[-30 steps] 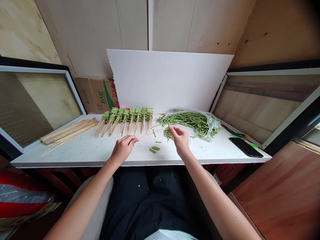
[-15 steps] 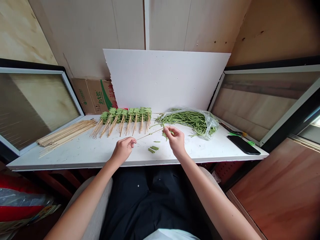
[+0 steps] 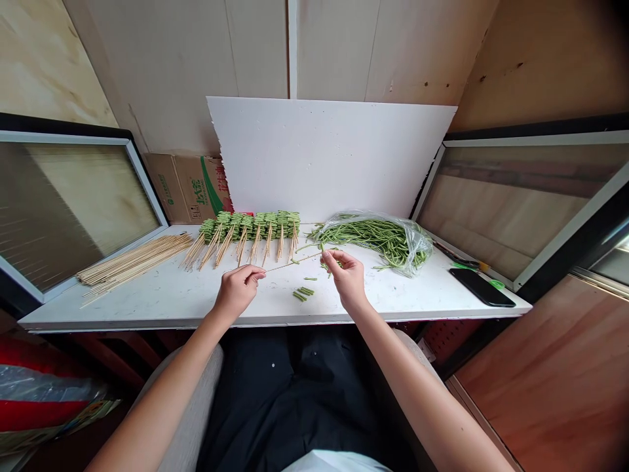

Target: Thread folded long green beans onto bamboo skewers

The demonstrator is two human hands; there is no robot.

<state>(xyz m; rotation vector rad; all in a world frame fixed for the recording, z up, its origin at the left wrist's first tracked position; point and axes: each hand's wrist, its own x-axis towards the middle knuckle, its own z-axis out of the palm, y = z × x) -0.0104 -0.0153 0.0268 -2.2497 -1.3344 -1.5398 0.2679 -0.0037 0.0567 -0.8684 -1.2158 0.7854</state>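
Note:
Between my two hands a thin bamboo skewer (image 3: 295, 261) runs slantwise above the table. My left hand (image 3: 238, 288) is closed in a pinch around its left end. My right hand (image 3: 346, 275) pinches a small green bean piece at the skewer's other end; the fingers hide most of that piece. Just below the skewer, several cut bean pieces (image 3: 303, 294) lie on the white tabletop (image 3: 275, 308). More green bits show beside the right fingers, partly hidden. Behind the left hand stand rows of bean skewers (image 3: 255, 226), green ends to the back and bare sticks toward me.
A pile of bare skewers (image 3: 132, 262) lies at the left. An open plastic bag of long green beans (image 3: 373, 236) sits at the back right. Farther right are a black phone (image 3: 481, 287) and a dark-bladed tool (image 3: 457, 257). A white board (image 3: 334, 157) and a carton (image 3: 187, 187) stand behind.
My left hand has shifted slightly left and up, still pinching the skewer. The right hand keeps nearly the same place. The whole view has moved a little.

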